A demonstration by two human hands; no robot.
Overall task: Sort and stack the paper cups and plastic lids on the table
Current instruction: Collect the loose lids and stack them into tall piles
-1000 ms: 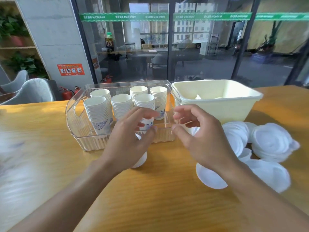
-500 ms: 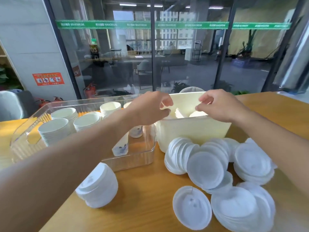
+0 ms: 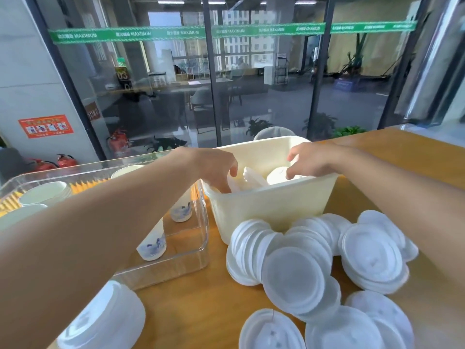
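**While both hands reach into the cream tub: cups, lids and containers on the table**

Item 1. Cream tub (image 3: 271,205), plastic, open-topped, standing on the wooden table (image 3: 201,318) just right of the clear bin. Holds loose white lids and pieces; their number cannot be told.

Item 2. Left hand (image 3: 214,167), over the tub's near-left corner, fingers curled downward into the tub among the white pieces. Whether they pinch anything cannot be told; the fingertips are hidden behind the rim.

Item 3. Right hand (image 3: 309,159), over the tub's right half, fingers bent and slightly spread, tips touching a round white lid (image 3: 276,175) inside. A firm hold is not visible.

Item 4. Clear bin (image 3: 181,255), transparent plastic, left of the tub and touching or nearly touching it. Contains stacks of paper cups (image 3: 42,193), white with blue print on the lowest cup of each stack; several stacks are partly hidden by the left forearm.

Item 5. Plastic lids (image 3: 297,273), translucent white, lying in overlapping, leaning stacks on the table in front of and to the right of the tub.

Item 6. Separate lid stack (image 3: 105,321), near-left corner, on the table in front of the clear bin, apart from the others.
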